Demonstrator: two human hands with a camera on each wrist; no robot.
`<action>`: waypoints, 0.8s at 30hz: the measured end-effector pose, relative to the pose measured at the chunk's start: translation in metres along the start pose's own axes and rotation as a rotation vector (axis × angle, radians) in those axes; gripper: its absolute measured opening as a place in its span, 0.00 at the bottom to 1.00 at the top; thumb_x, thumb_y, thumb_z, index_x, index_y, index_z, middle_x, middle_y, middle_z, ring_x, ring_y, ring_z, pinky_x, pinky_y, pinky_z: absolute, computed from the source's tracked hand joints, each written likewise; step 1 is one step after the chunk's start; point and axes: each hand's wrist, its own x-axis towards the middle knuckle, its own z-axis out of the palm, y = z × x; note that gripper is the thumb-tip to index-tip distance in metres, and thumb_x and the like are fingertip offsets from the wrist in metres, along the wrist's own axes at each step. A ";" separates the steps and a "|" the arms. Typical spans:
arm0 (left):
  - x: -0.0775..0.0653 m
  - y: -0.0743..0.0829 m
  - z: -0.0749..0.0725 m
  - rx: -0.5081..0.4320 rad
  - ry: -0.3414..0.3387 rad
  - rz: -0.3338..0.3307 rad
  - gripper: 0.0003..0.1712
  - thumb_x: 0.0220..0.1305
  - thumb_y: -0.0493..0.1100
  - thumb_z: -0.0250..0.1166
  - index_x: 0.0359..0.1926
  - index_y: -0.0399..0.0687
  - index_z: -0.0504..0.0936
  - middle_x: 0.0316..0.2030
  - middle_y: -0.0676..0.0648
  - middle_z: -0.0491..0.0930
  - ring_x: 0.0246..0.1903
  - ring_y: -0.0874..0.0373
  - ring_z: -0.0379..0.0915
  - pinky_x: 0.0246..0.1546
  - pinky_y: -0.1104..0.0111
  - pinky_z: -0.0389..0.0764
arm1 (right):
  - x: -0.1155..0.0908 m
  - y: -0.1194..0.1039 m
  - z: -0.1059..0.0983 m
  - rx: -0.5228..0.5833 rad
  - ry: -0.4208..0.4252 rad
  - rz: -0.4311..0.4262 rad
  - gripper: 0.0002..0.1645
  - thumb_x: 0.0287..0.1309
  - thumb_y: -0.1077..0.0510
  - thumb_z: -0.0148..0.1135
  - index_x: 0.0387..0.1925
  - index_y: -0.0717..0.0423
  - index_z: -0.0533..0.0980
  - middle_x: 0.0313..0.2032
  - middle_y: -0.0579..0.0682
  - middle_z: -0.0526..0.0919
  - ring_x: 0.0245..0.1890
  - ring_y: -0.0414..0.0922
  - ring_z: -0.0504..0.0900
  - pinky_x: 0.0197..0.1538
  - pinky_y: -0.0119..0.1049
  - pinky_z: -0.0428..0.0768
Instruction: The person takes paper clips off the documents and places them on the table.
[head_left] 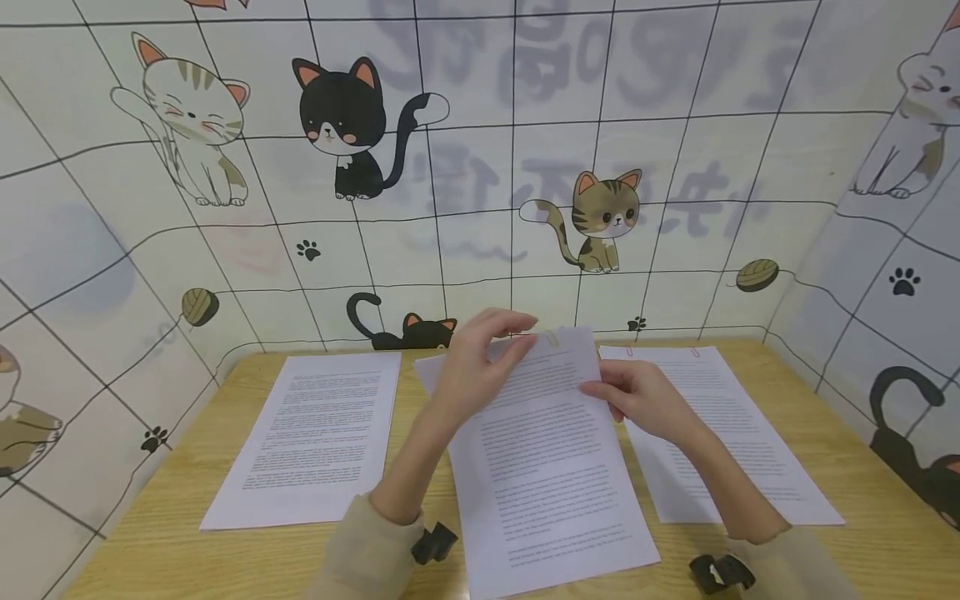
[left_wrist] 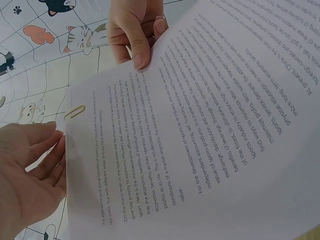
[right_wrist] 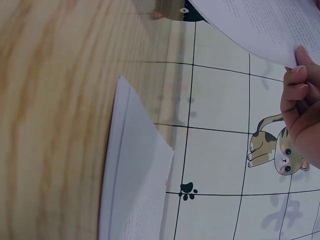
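A printed paper bundle [head_left: 551, 450] is raised at a tilt in the middle, in front of me. Its right edge is pinched between the thumb and fingers of my right hand [head_left: 641, 398]. At the top edge, my left hand [head_left: 480, 362] has its fingers loosely extended, fingertips right at the paper's edge in the left wrist view. A yellowish paper clip [left_wrist: 75, 111] sits on that top edge, near the left fingers. The corner of more paper [head_left: 426, 367] shows behind the bundle on the left; the rest of it is hidden.
Another printed stack [head_left: 322, 442] lies to the left on the wooden table [head_left: 172, 542]. On the right lies a stack [head_left: 720, 450] with two reddish paper clips [head_left: 695, 352] at its top edge. A cat-patterned wall covering [head_left: 480, 242] encloses the back and sides.
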 end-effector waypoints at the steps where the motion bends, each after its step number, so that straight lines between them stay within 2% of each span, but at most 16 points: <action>1: 0.001 0.001 0.001 0.000 -0.009 -0.006 0.12 0.65 0.35 0.69 0.49 0.39 0.86 0.45 0.46 0.85 0.47 0.55 0.80 0.52 0.67 0.79 | 0.000 0.000 0.000 0.000 0.001 -0.004 0.10 0.68 0.60 0.64 0.48 0.57 0.82 0.19 0.46 0.75 0.16 0.40 0.70 0.19 0.30 0.64; 6: 0.002 0.003 0.007 0.013 -0.045 -0.031 0.10 0.67 0.36 0.68 0.48 0.41 0.86 0.45 0.48 0.85 0.47 0.59 0.80 0.51 0.70 0.79 | 0.000 0.001 0.001 0.000 0.000 -0.022 0.08 0.68 0.60 0.64 0.46 0.56 0.82 0.16 0.47 0.73 0.15 0.42 0.69 0.18 0.30 0.61; 15: 0.000 0.004 0.009 0.013 -0.039 -0.042 0.05 0.66 0.36 0.69 0.41 0.42 0.87 0.38 0.50 0.86 0.39 0.61 0.79 0.42 0.71 0.81 | 0.000 -0.001 0.002 -0.017 0.006 -0.045 0.04 0.67 0.61 0.64 0.42 0.55 0.82 0.15 0.54 0.72 0.14 0.40 0.68 0.18 0.29 0.57; 19: -0.001 0.004 0.009 0.013 -0.034 -0.024 0.03 0.66 0.36 0.69 0.40 0.42 0.87 0.37 0.50 0.86 0.37 0.62 0.79 0.41 0.72 0.81 | 0.001 0.000 0.002 -0.021 0.001 -0.037 0.06 0.67 0.61 0.64 0.44 0.55 0.82 0.15 0.49 0.72 0.14 0.45 0.69 0.18 0.29 0.57; 24: -0.002 0.003 0.012 0.046 -0.012 0.019 0.03 0.65 0.36 0.70 0.38 0.41 0.87 0.35 0.49 0.86 0.35 0.61 0.78 0.40 0.73 0.80 | 0.000 0.001 0.002 -0.033 0.002 -0.035 0.06 0.67 0.61 0.64 0.45 0.55 0.82 0.15 0.48 0.72 0.14 0.43 0.69 0.18 0.29 0.58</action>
